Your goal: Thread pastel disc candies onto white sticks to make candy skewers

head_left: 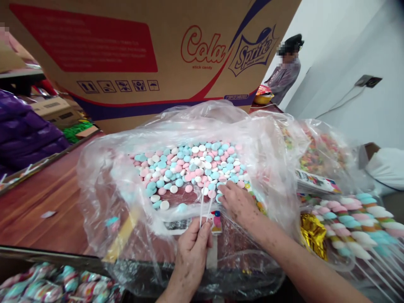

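Observation:
My left hand (192,248) is closed around two thin white sticks (202,208), which stand up over the near edge of a candy pile. Round, flattened candies (189,162) in pink, pale blue and white lie in a large clear plastic bag (107,181), spread open on the table. At the pile's near right edge is my right hand (240,204), its fingers apart and touching the candies. A blue candy lies by its fingertips; I see none lifted. Behind the sticks lies a printed packet or card (216,219), partly covered by my left hand.
A large carton (170,46) stands behind the bag. Candy skewers (350,214) and gold foil (312,233) lie at right, below bags of colourful sweets (328,147). Wrapped candies (63,282) fill a box at lower left. A person (285,78) is in the background.

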Demonstrator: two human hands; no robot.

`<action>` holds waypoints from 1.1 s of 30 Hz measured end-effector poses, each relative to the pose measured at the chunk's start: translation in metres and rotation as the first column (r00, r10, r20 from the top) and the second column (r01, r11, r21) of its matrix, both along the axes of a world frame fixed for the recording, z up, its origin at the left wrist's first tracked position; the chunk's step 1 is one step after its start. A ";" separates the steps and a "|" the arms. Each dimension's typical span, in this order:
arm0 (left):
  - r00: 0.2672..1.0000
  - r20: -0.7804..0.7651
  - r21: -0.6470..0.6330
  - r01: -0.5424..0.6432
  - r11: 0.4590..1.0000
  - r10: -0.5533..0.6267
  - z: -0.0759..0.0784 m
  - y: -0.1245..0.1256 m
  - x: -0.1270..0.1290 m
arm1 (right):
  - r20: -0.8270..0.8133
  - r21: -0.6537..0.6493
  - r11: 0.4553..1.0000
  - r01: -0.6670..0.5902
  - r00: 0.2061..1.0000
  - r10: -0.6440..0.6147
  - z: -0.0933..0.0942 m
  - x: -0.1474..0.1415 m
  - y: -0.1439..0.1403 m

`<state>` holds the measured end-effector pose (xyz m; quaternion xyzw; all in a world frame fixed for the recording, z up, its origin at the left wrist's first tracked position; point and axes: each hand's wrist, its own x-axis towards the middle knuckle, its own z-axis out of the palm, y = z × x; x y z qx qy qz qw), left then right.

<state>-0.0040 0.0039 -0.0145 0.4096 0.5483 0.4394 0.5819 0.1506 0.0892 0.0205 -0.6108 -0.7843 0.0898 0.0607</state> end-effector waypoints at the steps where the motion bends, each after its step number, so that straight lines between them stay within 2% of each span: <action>1: 1.000 -0.002 0.005 0.006 1.000 -0.006 -0.001 0.000 0.000 | 0.024 0.000 1.000 -0.004 1.000 0.004 -0.001 0.000 -0.001; 8: 0.999 -0.021 0.045 0.035 0.998 -0.034 0.000 0.001 -0.001 | 0.071 0.023 0.996 -0.088 0.994 0.086 -0.005 0.020 -0.020; 13: 0.999 -0.021 0.028 0.049 0.998 -0.049 -0.001 0.001 -0.001 | -0.094 0.104 0.956 -0.273 0.955 0.283 -0.010 0.044 -0.030; 15: 0.998 -0.037 0.025 0.059 0.998 -0.058 -0.002 0.001 -0.002 | -0.198 0.107 0.961 -0.253 0.942 0.270 -0.005 0.051 -0.030; 18: 0.998 -0.050 0.033 0.042 0.999 -0.041 -0.001 0.001 -0.001 | -0.323 0.087 0.983 -0.161 0.929 0.180 0.003 0.052 -0.028; 21: 0.998 -0.054 0.038 0.027 0.999 -0.025 0.003 0.001 0.000 | -0.381 0.079 0.987 -0.141 0.911 0.161 0.002 0.044 -0.029; 27: 0.997 -0.066 0.052 0.051 0.997 -0.047 0.005 0.001 0.001 | -0.285 0.170 0.976 -0.139 0.941 0.184 -0.022 0.032 -0.035; 33: 0.997 -0.067 0.062 0.038 0.997 -0.034 0.006 0.001 0.002 | -0.122 0.210 0.958 -0.195 0.967 0.224 -0.026 0.028 -0.041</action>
